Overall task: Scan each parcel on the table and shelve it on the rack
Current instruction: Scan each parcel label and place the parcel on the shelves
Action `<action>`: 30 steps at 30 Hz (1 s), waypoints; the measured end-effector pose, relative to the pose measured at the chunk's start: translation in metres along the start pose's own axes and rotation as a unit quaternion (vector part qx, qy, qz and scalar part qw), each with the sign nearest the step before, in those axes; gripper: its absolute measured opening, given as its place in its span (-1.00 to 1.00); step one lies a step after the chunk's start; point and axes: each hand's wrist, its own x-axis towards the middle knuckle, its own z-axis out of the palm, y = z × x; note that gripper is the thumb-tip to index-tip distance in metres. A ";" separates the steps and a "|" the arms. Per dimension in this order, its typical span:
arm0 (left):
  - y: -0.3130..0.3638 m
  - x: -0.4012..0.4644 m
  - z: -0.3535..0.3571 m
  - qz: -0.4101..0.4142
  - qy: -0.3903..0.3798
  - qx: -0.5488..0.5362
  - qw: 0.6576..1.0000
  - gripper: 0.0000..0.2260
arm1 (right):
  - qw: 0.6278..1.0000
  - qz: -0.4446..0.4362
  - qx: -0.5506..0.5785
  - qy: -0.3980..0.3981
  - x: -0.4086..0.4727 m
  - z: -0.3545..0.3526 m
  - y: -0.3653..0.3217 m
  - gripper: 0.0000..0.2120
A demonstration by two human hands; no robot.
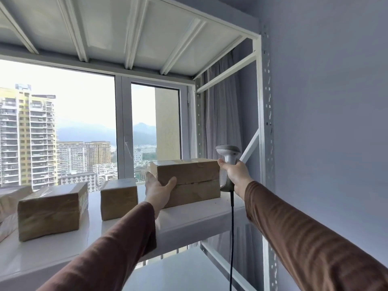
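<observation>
A brown cardboard parcel (189, 179) lies on the white rack shelf (189, 221) near its right end. My left hand (158, 189) rests against the parcel's front left corner, fingers spread along its left side and thumb on the front face. My right hand (236, 175) is just right of the parcel, closed around the handle of a grey barcode scanner (228, 156) whose black cable hangs down. Two more taped parcels stand on the same shelf: a small one (118, 199) in the middle and a larger one (52, 211) at the left.
Another wrapped parcel (8, 206) shows at the far left edge. The upper shelf (126, 32) hangs overhead. A white perforated rack post (265, 122) stands at the right beside a grey wall. Behind the rack is a window (84, 122) and a curtain (220, 106).
</observation>
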 end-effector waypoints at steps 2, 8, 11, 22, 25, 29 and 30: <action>0.008 -0.017 -0.001 0.057 0.025 0.043 0.997 -0.04 | 1.000 -0.011 0.001 0.004 -0.017 -0.009 -0.004 -0.71; 0.031 -0.086 0.001 0.223 0.023 0.062 0.973 -0.07 | 0.999 -0.050 -0.017 0.002 -0.101 -0.042 -0.011 -0.77; 0.040 -0.128 0.014 0.215 -0.048 0.002 0.975 -0.12 | 0.998 -0.063 -0.013 0.023 -0.153 -0.062 -0.011 -0.85; 0.016 -0.304 0.118 0.092 -0.315 -0.179 0.927 -0.32 | 0.972 -0.030 -0.081 0.219 -0.336 -0.190 0.017 -0.86; 0.014 -0.363 0.148 0.050 -0.380 -0.196 0.903 -0.37 | 0.955 -0.009 -0.095 0.281 -0.388 -0.232 0.018 -0.80; 0.026 -0.441 0.181 0.024 -0.466 -0.216 0.858 -0.41 | 0.932 -0.001 -0.096 0.349 -0.456 -0.286 0.009 -0.72; 0.032 -0.460 0.187 0.023 -0.483 -0.218 0.848 -0.42 | 0.926 0.001 -0.101 0.364 -0.472 -0.299 0.006 -0.72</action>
